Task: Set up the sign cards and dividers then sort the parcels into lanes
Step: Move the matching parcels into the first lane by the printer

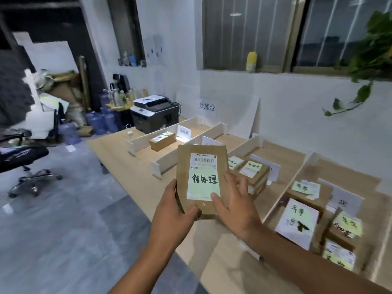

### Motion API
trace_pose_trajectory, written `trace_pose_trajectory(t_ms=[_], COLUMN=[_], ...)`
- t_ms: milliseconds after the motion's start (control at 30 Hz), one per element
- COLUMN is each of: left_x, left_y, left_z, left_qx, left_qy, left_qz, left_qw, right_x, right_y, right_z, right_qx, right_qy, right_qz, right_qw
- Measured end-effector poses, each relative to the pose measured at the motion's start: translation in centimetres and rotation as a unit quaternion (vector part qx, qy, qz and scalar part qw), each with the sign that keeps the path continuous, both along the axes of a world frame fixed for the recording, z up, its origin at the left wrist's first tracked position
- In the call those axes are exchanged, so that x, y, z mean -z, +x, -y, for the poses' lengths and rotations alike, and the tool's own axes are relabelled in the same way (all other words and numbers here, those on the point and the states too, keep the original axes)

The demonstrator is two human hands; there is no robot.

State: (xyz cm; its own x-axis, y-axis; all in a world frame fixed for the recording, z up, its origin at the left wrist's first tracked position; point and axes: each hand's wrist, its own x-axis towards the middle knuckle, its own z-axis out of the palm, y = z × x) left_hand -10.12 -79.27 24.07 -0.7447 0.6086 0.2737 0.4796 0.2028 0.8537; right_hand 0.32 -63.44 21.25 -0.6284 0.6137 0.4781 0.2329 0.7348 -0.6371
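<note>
Both hands, left (172, 211) and right (233, 206), grip a brown parcel (201, 179) (barcode label up) above the table (131, 179).

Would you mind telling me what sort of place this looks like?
Probably an office corner set up as a parcel-sorting station: a long wooden table split into lanes by white dividers, labelled parcels in the lanes, and a printer and office chair nearby.
</note>
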Motion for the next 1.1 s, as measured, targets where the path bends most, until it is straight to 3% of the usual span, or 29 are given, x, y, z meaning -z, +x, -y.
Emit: trace_pose_trajectory(t_ms=[300,600,867,1100], left_x=[-0.5,-1.4,1.6,1.2], left_y=[-19.9,-38.2,-57.1,-74.1], left_z=[-2.5,-5.5,-7.6,-10.8], left_qx=[-0.107,-0.142,-0.102,-0.008], left_qy=[-0.034,-0.039,-0.021,-0.048], left_qz=[-0.007,-0.013,0.017,0.013], left_qw=[0.994,0.989,0.994,0.999], right_x=[1.0,0.3,3.4,3.6], right_y=[-23.3,-43.1,-61.1,-74.6], right_z=[-3.9,-7.4,-9.2,-10.8], right_qx=[-0.085,-0.161,-0.097,-0.025], right_qy=[-0.068,-0.057,-0.037,-0.088], right_qz=[-0.002,-0.002,0.045,0.039], right_qw=[0.994,0.985,0.994,0.995])
